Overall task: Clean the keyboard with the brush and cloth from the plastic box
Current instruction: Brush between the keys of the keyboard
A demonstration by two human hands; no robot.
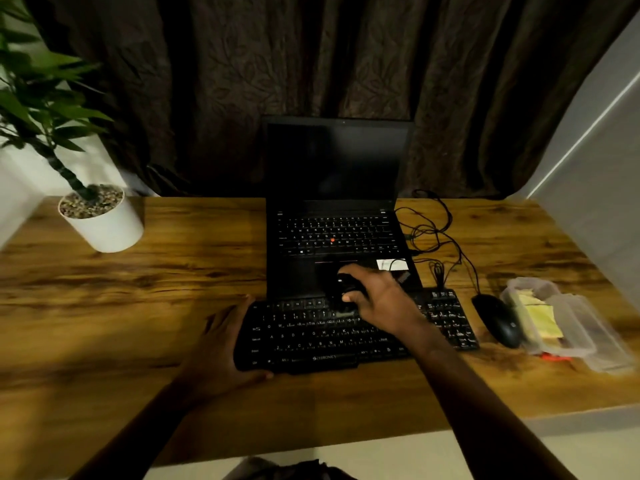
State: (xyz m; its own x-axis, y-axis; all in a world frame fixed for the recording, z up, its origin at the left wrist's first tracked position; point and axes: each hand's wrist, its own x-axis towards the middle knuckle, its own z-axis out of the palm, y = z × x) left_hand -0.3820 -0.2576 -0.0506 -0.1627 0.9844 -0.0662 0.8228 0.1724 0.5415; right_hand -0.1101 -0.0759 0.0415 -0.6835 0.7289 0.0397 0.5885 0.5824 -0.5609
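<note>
Potted plant point(104, 220) far left on the counter point(138, 306), not involved.

Left grip point(225, 344): flat over the left end of the keyboard point(311, 341), fingers fairly straight, thumb at the front edge. It braces the board and isn't wrapped round anything.

The keyboard lies centre-front on the counter, its back edge touching the open laptop point(332, 230), whose screen is dark.

Right grip point(381, 303): fingers curled round a dark brush point(344, 292), tip down on the upper key rows around the middle. The hand is motion-blurred and the bristles are hard to make out.

Cables point(433, 230) are tangled right of the laptop. Mouse point(498, 320) is just beside the keyboard's right end.

Plastic box point(568, 327) far right, open. The yellow cloth point(540, 317) is inside it, untouched by either hand.

Progress, as a judgement:
- Brush is out of the box and the brushing step is in hand, probably mid-pass.
- Can't tell which rows are already done. The number pad and lower rows look unreached from here.
- Cloth wipe is not yet begun, so roughly early to middle of the task.
- Left to do: finish brushing, fetch the cloth, wipe the keys.
</note>
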